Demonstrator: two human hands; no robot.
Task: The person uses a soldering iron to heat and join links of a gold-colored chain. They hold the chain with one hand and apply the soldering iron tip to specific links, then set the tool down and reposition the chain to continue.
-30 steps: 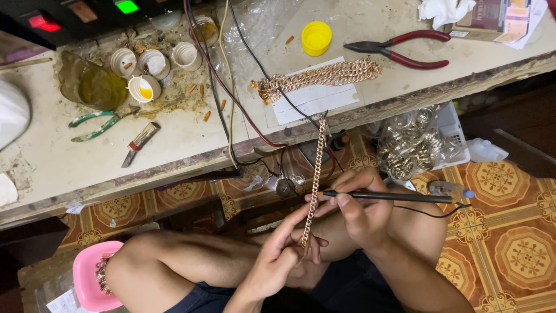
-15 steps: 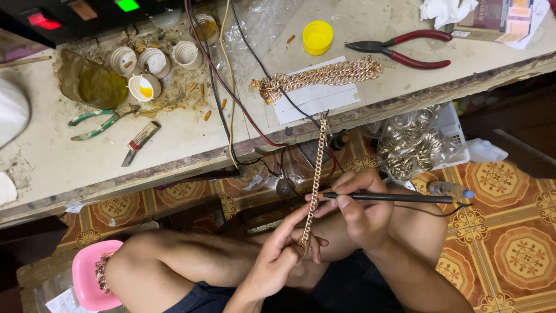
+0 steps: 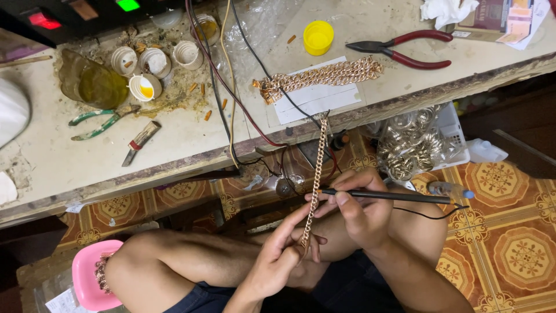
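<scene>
Still chain [image 3: 315,174] between unmoved hands

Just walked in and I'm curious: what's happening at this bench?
A seated person works on a gold-coloured chain that hangs down from the edge of the workbench. The left hand pinches its lower end, and the right hand holds a thin black corded tool with its tip at the chain. More chain and red-handled pliers lie on the bench.

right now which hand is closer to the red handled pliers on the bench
The right hand. It holds the black pen-like tool below the red-handled pliers. The left hand pinches the hanging chain lower and further left.
</scene>
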